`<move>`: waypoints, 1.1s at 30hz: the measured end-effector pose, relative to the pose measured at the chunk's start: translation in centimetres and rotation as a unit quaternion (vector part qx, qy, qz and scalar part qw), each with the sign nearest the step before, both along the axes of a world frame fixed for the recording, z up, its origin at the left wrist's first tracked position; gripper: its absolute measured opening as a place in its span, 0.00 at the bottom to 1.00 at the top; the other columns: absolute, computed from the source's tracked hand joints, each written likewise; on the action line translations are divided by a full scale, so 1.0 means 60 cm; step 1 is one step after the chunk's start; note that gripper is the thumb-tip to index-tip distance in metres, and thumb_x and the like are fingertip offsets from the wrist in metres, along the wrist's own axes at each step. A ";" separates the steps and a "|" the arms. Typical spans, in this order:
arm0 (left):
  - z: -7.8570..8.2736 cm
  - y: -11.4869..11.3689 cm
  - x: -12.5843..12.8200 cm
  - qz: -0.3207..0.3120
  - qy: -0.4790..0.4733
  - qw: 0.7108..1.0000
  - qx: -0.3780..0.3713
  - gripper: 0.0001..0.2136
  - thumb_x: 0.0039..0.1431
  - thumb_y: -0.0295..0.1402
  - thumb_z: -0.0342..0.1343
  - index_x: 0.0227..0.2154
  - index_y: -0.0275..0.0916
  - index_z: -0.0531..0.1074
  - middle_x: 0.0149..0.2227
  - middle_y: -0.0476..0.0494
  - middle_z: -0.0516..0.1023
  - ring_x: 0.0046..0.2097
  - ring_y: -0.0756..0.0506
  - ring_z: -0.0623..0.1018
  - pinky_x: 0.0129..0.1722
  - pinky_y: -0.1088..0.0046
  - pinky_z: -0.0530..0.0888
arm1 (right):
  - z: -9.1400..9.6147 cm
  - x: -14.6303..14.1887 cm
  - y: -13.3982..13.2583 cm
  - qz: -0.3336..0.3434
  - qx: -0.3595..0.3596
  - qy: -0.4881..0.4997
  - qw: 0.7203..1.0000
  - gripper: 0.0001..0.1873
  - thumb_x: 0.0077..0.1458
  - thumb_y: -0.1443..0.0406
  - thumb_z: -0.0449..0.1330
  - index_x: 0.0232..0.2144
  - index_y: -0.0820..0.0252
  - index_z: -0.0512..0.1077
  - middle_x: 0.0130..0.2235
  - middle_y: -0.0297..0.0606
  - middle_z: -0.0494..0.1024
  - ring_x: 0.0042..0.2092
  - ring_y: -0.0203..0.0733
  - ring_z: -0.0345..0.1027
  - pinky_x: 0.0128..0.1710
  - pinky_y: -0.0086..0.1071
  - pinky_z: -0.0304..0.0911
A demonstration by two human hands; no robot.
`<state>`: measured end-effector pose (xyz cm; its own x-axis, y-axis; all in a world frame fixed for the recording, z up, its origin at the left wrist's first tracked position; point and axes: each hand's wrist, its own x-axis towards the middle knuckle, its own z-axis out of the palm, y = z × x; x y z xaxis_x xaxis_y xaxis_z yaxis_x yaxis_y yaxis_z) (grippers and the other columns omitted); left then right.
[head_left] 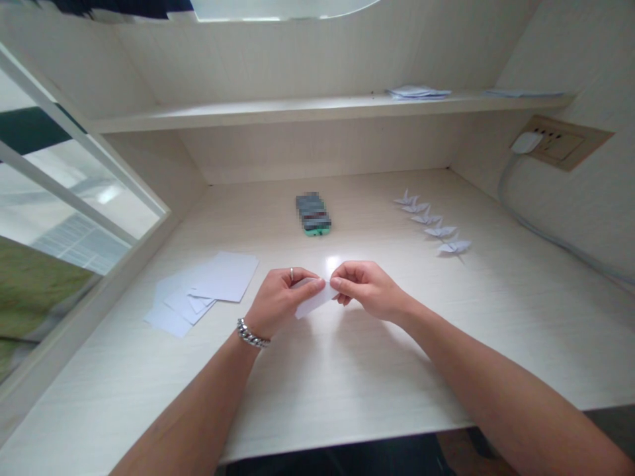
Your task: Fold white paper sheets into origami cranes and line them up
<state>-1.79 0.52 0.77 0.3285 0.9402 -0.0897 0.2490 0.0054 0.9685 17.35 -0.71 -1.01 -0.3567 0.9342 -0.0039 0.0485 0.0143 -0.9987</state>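
Note:
A small folded piece of white paper [313,303] is held just above the desk, between my two hands. My left hand [280,297], with a ring and a chain bracelet [252,334], pinches its left part and upper edge between thumb and fingers. At the paper's right end, the thumb and curled fingers of my right hand [367,285] close on its corner. The fingertips of both hands nearly meet at the top edge. Part of the paper is hidden behind the left fingers.
Loose white paper sheets [225,276] lie to the left. Several folded paper cranes [440,231] stand in a row at right. A blurred-out phone-like object [313,213] lies behind my hands. Papers [417,92] rest on the shelf [278,111]. A cable [540,231] runs from the wall socket [565,142].

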 end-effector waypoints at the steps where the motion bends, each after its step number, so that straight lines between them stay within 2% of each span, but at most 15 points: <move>1: 0.000 0.001 0.000 -0.002 -0.006 1.000 -0.004 0.13 0.48 0.41 0.63 0.25 0.34 0.78 0.22 0.47 0.74 0.24 0.51 0.68 0.21 0.77 0.63 | -0.001 0.001 0.001 0.002 -0.009 0.007 1.000 0.11 0.53 0.59 0.61 0.28 0.63 0.71 0.23 0.34 0.73 0.26 0.34 0.67 0.28 0.29 0.63; 4: 0.000 0.002 -0.001 -0.003 -0.004 1.000 0.000 0.12 0.48 0.40 0.63 0.25 0.34 0.77 0.22 0.48 0.74 0.23 0.51 0.68 0.21 0.77 0.63 | -0.002 0.002 0.003 0.011 -0.027 0.006 1.000 0.12 0.52 0.59 0.61 0.28 0.63 0.72 0.23 0.34 0.73 0.26 0.34 0.67 0.28 0.29 0.63; 11: -0.003 -0.004 0.008 -0.010 0.028 0.999 0.013 0.11 0.49 0.39 0.61 0.24 0.35 0.77 0.21 0.48 0.73 0.23 0.51 0.68 0.21 0.77 0.63 | -0.005 -0.006 0.001 -0.008 -0.014 -0.026 1.000 0.06 0.49 0.64 0.59 0.25 0.61 0.71 0.22 0.31 0.71 0.25 0.34 0.66 0.26 0.29 0.61; 20: -0.005 0.003 -0.004 0.021 -0.035 0.998 -0.037 0.10 0.44 0.37 0.65 0.23 0.34 0.77 0.20 0.49 0.73 0.22 0.52 0.67 0.21 0.77 0.61 | 0.007 0.000 0.001 -0.006 -0.051 0.022 0.998 0.03 0.40 0.70 0.56 0.18 0.61 0.68 0.17 0.31 0.69 0.22 0.32 0.60 0.25 0.29 0.54; 24: -0.002 0.008 -0.019 0.058 -0.068 0.996 -0.030 0.11 0.43 0.37 0.67 0.23 0.34 0.77 0.20 0.49 0.73 0.22 0.52 0.67 0.21 0.76 0.61 | 0.021 0.015 0.000 -0.014 -0.054 0.018 0.998 0.04 0.40 0.69 0.57 0.17 0.61 0.69 0.17 0.32 0.69 0.22 0.33 0.59 0.25 0.29 0.54; 27: 0.002 0.009 -0.023 0.096 -0.085 0.992 -0.017 0.12 0.41 0.38 0.68 0.23 0.34 0.76 0.21 0.49 0.74 0.23 0.52 0.68 0.22 0.76 0.62 | 0.029 0.026 0.002 -0.050 -0.059 0.033 0.996 0.05 0.42 0.67 0.59 0.18 0.61 0.69 0.17 0.32 0.69 0.22 0.32 0.59 0.24 0.29 0.53; 30: 0.007 0.005 -0.018 0.093 -0.075 0.993 -0.013 0.12 0.41 0.38 0.68 0.23 0.34 0.77 0.21 0.48 0.74 0.23 0.51 0.68 0.22 0.76 0.62 | 0.028 0.028 0.005 -0.074 -0.053 0.037 0.995 0.08 0.45 0.63 0.62 0.21 0.62 0.70 0.20 0.33 0.71 0.23 0.32 0.60 0.25 0.28 0.55; 33: 0.010 0.000 -0.010 0.077 -0.044 0.996 0.006 0.11 0.44 0.39 0.66 0.23 0.34 0.77 0.21 0.48 0.74 0.23 0.51 0.68 0.22 0.76 0.61 | 0.018 0.019 0.005 -0.045 -0.039 0.020 0.998 0.11 0.48 0.59 0.63 0.25 0.62 0.72 0.25 0.35 0.74 0.26 0.34 0.64 0.27 0.29 0.58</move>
